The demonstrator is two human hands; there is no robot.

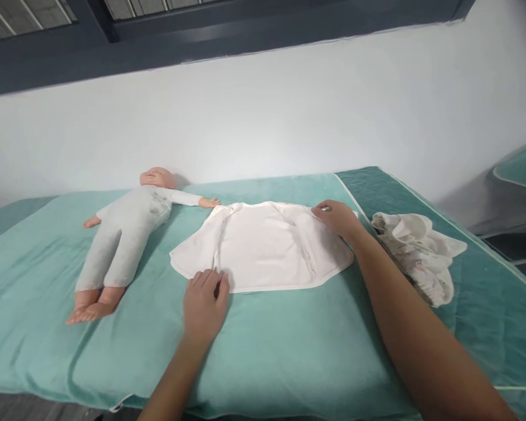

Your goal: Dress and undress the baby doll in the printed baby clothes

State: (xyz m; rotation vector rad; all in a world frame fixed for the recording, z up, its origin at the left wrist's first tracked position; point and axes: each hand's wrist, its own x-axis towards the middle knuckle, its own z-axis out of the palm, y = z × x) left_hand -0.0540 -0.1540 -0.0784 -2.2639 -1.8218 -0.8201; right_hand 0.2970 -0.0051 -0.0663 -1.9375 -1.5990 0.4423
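A white baby shirt [263, 245] lies spread open and flat on the green bed cover, its front panels folded out to both sides. My left hand [206, 304] is at its lower left edge, fingers curled and closed on the fabric by the panel seam. At the upper right part of the shirt, my right hand [336, 217] pinches the cloth between thumb and fingers. To the left lies a baby doll [129, 219] on its back, with a white cloth body and bare plastic head, hands and feet. One doll hand nearly touches the shirt's upper left corner.
A crumpled pile of white cloth [421, 251] lies right of my right forearm. The green bed cover [289, 351] continues onto a darker section at right. Behind the bed rises a white wall [267, 117], with a dark window frame [201, 35] above.
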